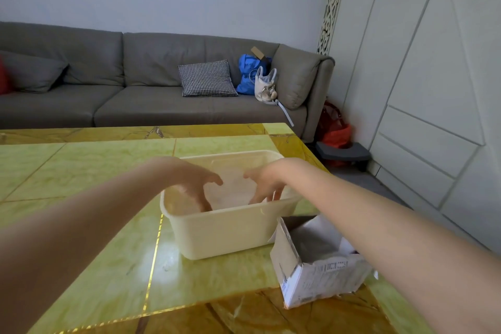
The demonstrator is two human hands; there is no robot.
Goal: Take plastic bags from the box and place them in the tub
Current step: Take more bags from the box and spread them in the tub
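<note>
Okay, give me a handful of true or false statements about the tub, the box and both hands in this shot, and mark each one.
1. Both hands reach down into the cream plastic tub. True.
2. The torn cardboard box sits inside the tub. False: it stands on the green marble table, beside the tub.
3. The left hand grips the box. False: it is in the tub.
4. The right hand has its fingers pointing down into the tub. True.

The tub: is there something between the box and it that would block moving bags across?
Nothing visible does. The box stands open right beside the tub, and the tub's top is open. Only the left hand and right hand reach into it, fingers spread downward.
</note>
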